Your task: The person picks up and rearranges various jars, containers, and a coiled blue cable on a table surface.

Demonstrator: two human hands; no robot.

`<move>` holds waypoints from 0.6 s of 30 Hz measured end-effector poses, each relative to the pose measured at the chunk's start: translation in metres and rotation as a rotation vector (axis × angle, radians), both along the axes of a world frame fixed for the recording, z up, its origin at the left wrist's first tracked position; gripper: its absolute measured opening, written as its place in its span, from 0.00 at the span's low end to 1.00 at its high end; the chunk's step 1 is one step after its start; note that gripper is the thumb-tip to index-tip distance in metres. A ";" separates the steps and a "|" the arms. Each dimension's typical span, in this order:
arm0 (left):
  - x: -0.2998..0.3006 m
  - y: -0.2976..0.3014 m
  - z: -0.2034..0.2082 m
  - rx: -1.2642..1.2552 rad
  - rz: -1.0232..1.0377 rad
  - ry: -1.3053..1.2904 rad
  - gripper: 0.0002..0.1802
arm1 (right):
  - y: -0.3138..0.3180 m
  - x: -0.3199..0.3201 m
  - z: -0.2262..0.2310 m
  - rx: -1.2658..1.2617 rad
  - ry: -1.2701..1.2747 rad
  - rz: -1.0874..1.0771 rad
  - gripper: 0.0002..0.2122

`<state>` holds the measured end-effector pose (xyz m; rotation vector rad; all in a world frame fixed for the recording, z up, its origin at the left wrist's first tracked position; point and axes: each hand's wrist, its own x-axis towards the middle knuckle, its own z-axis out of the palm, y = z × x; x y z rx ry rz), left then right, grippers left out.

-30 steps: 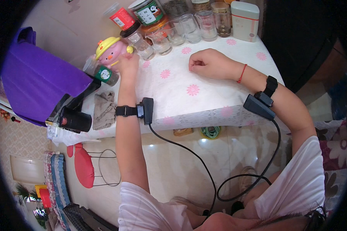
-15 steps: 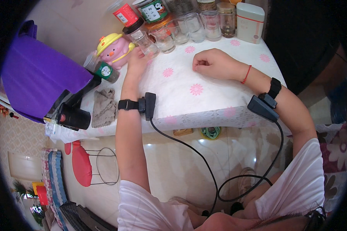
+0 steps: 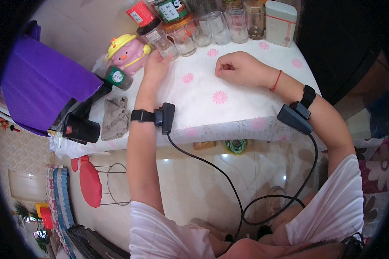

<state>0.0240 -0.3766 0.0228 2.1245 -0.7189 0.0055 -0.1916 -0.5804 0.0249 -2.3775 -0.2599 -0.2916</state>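
Observation:
My left hand [image 3: 157, 68] reaches to the leftmost clear drinking glass [image 3: 163, 43] at the back of the table; its fingers and thumb are around the lower part of that glass. Part of the grip is hard to make out. My right hand [image 3: 242, 69] rests on the white tablecloth [image 3: 242, 105] with its fingers curled and nothing visible in them. More clear glasses [image 3: 219, 31] stand in a row to the right of the left hand. A pink piggy figure [image 3: 132, 56] in a yellow hat is just left of the left hand.
Jars [image 3: 170, 11] and a pale lidded canister [image 3: 281, 23] line the back. At left are a green-labelled jar [image 3: 119, 78], a grey cloth [image 3: 116, 118], a black cylinder [image 3: 82, 128] and a purple cover [image 3: 47, 82]. A red stool [image 3: 90, 183] stands on the floor. Cables run from both wrists.
My left hand has opened out a little and come closer around the glass's base. My right hand stays curled in place. The whole view has shifted slightly.

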 end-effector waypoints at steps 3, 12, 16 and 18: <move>-0.008 0.004 0.010 0.070 0.088 -0.171 0.23 | 0.000 0.002 0.001 0.026 0.030 0.002 0.05; -0.167 0.071 0.019 0.018 -0.542 -0.865 0.09 | -0.002 0.000 -0.002 0.039 -0.023 -0.011 0.06; -0.220 0.093 -0.075 0.692 -1.264 -0.735 0.15 | -0.001 -0.003 0.000 -0.008 -0.025 -0.015 0.05; -0.220 0.116 -0.135 0.894 -1.353 -0.685 0.22 | 0.005 -0.005 0.010 -0.001 0.022 -0.004 0.05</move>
